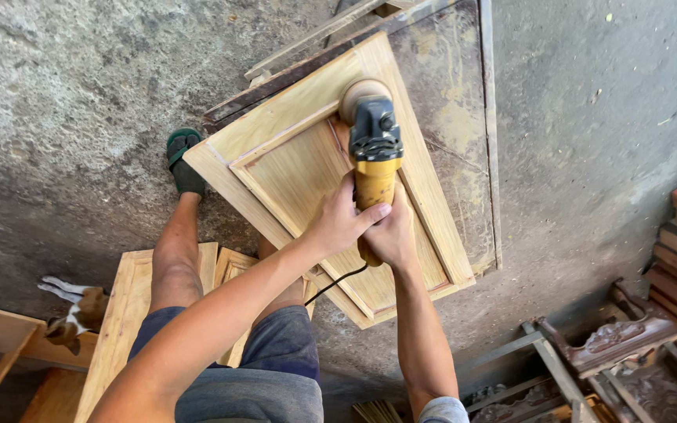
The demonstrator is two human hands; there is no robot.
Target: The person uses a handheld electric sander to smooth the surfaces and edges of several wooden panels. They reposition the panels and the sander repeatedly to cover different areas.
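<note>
Two bare hands hold one power tool, a yellow and black angle grinder with a round tan sanding disc [371,149]. The left hand [340,219] is curled around the yellow handle from the left side, with its fingers wrapped over the top. The right hand [392,235] is closed around the back end of the same handle, just beside the left hand and touching it. The tool sticks out past both hands, away from the person, and its disc sits on the top corner of one light wooden cabinet door with a raised frame and a flat middle panel [299,168]. One thin black cord [334,283] runs from the tool's back end, under the hands, toward the person's legs. The door lies tilted on one dusty, worn bench [464,117] made of a flat dark board. Two more light wooden door frames [123,305] lie lower down by the person's knees, side by side. One foot in a green and black sandal [182,160] stands on the grey concrete floor [56,94], left of the door. One stack of dark carved wooden furniture parts [628,337] rests at the lower right, well apart from the hands.
</note>
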